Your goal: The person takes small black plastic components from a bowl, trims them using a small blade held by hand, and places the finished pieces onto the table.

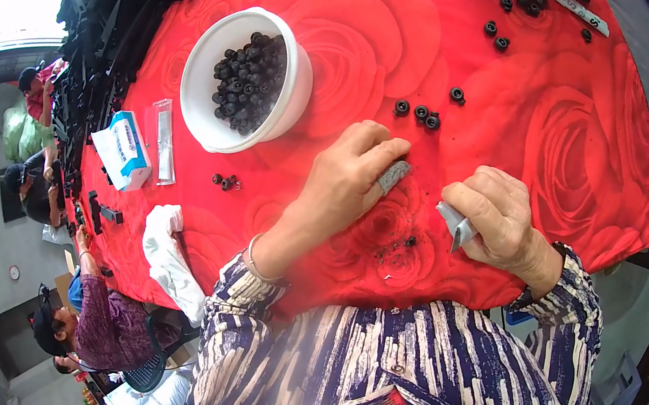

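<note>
Our left hand (348, 177) lies curled on the red tablecloth (564, 127), fingers pinching a small grey piece (393, 175). Our right hand (494, 221), near the table's front edge, is closed around a small grey blade (455, 226).

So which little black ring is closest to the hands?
The tiny black ring lying alone on the red cloth, between the left hand and right hand. The other rings sit farther up the table.

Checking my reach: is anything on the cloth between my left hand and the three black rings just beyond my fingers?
Nothing visible. The left hand rests on the red cloth, and the three black rings lie just past its fingertips with only bare cloth between. The white bowl sits off to the left.
</note>
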